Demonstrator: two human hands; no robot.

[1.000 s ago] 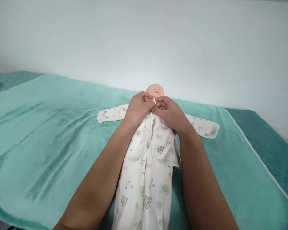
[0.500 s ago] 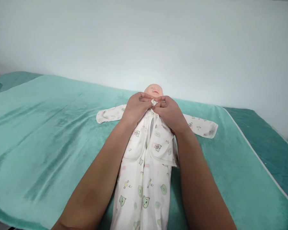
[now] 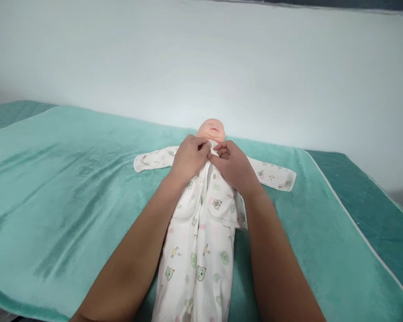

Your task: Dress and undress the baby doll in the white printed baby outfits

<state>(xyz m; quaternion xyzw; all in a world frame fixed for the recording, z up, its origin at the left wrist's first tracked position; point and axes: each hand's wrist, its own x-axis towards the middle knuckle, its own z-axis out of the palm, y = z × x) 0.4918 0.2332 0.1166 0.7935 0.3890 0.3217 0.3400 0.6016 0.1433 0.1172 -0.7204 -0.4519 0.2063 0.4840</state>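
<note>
A baby doll (image 3: pixel 211 129) lies on its back, head toward the wall, dressed in a white printed baby jacket (image 3: pixel 221 197) and matching trousers (image 3: pixel 198 268). The jacket's two front edges meet at the upper chest and part slightly lower down. My left hand (image 3: pixel 191 156) pinches the front edge just below the doll's neck, thumb and forefinger together. Close beside it, my right hand (image 3: pixel 233 163) has its fingertips closed on the other front edge. The fingers hide any fastener there. Both jacket sleeves stretch out sideways, flat on the blanket.
A light green plush blanket (image 3: pixel 87 188) spreads under the doll, with a few creases at the left. Darker green cloth (image 3: pixel 342 179) shows beyond its pale edge on the right. A white wall (image 3: pixel 201 58) rises behind the doll's head.
Both hands have shifted slightly down from the doll's chin, so more of its neck shows. The fingers stay at the jacket's front. The view has tilted a little.
</note>
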